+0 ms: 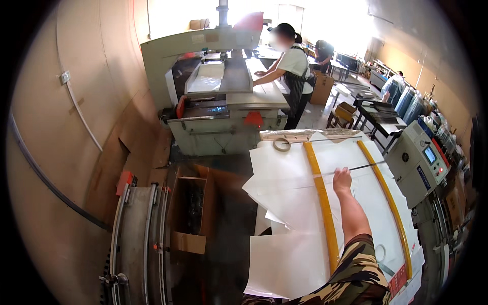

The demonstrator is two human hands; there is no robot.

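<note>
My right hand (342, 180) reaches over the white sheets (284, 264) on the work table, its forearm bare below a camouflage sleeve. The fingers are curled closed at a thin dark strip (367, 165), which runs from them to the right across a yellow bar. A pale, fainter line continues left of the fist. Two long yellow bars (321, 208) (384, 188) lie lengthwise on the sheets, one either side of my hand. Near the far edge rests a tape roll (281, 145). A clear ring-shaped item (380, 252) lies close to my sleeve. My left hand is out of view.
Beyond the table, a person (295, 71) in a striped apron works at a large press (203, 117). A control cabinet (419, 160) stands at the right. An open cardboard box (190, 211) sits on the floor to the left, beside a metal-railed frame (137, 229).
</note>
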